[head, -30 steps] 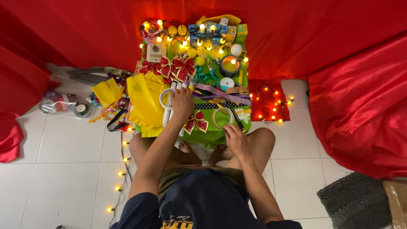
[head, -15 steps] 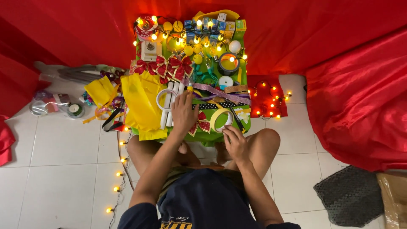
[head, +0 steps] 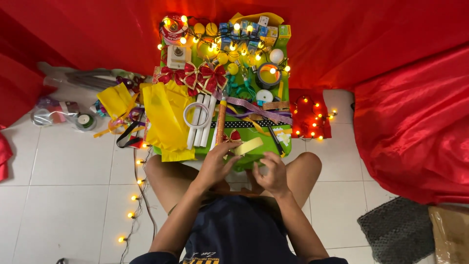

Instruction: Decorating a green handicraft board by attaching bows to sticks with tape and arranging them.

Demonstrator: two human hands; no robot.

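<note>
I sit cross-legged on the floor behind a green board [head: 286,142] crowded with craft things. My left hand [head: 215,164] grips a pale yellow tape roll [head: 247,146] at the board's near edge. My right hand [head: 270,174] is just right of the roll, with its fingertips pinched at the roll's lower rim. Beyond my left hand lie a small red bow [head: 235,136], a brown stick [head: 221,122], white sticks [head: 200,124] and a white ring [head: 195,115].
Yellow sheets [head: 166,117], red bows [head: 195,77], ribbon strips [head: 254,110] and lit string lights [head: 229,46] cover the board. A light string [head: 133,198] trails over the white tiles at left. Red cloth [head: 415,127] hangs behind and bulges at right; a grey mat [head: 395,234] lies at lower right.
My left hand has come back from the white sticks and ring to the tape roll. The roll has been lifted toward me, off the board's near edge.
</note>
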